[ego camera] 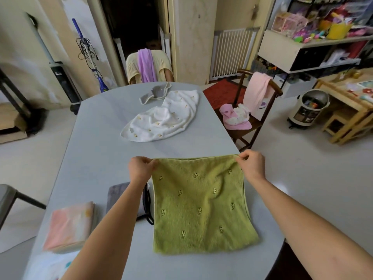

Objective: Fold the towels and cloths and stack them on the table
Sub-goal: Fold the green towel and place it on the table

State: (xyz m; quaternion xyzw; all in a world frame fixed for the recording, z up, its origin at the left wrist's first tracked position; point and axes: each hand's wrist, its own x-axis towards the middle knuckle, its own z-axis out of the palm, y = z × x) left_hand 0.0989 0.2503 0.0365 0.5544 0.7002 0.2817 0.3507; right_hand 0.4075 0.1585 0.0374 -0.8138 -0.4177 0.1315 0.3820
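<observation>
Pinching green towel [201, 203]; both hands; unlettered

Towel [199, 203] lying on table [96, 126] nearest the person; two folded cloths [69, 227] sitting left of it, crumpled cloth [163, 120] lying behind.

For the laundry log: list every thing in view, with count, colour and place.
green towel: 1, green with small motifs, near table edge, far corners held
white cloth: 1, white, crumpled, far side of table
grey cloth: 1, grey, beyond the white cloth
pink stack: 1, pink, folded, near left
grey folded cloth: 1, left of green towel
table: 1, pale grey
purple towel: 1, over far chair
pink towel: 1, over right chair
left hand: pinches left corner
right hand: pinches right corner
</observation>
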